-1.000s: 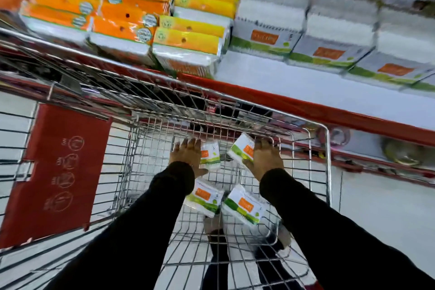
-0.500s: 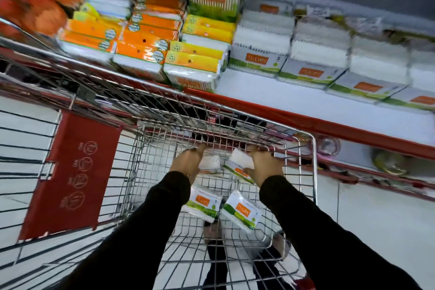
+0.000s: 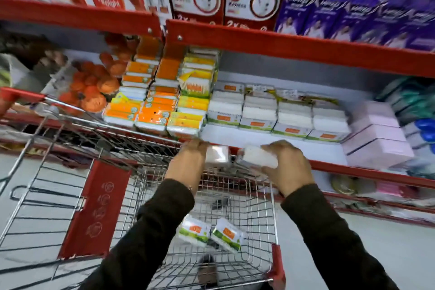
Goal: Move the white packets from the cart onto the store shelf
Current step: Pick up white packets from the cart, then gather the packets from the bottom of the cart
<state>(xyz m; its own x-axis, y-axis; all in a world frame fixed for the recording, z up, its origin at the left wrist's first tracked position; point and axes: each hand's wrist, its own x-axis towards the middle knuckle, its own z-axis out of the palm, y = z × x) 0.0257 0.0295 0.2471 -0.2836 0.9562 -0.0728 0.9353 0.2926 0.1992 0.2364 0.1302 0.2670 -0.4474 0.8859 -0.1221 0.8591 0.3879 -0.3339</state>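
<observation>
Both hands raised above the far rim of the wire cart point(image 3: 270, 198), at the red front edge of the shelf point(image 3: 259, 135). Left hand point(image 3: 188, 162) with fingers wrapped round a white packet point(image 3: 217, 154); right hand point(image 3: 286, 167) with fingers clamped on a second white packet point(image 3: 256, 156), the two just beside each other. Two more packets point(image 3: 210, 233) lying side by side on the cart floor, orange and green labels up. On the shelf, a row of stacked white packs point(image 3: 277, 115), with orange and yellow packs point(image 3: 155, 110) to their left and pink boxes point(image 3: 376, 134) to their right. Picture blurred.
</observation>
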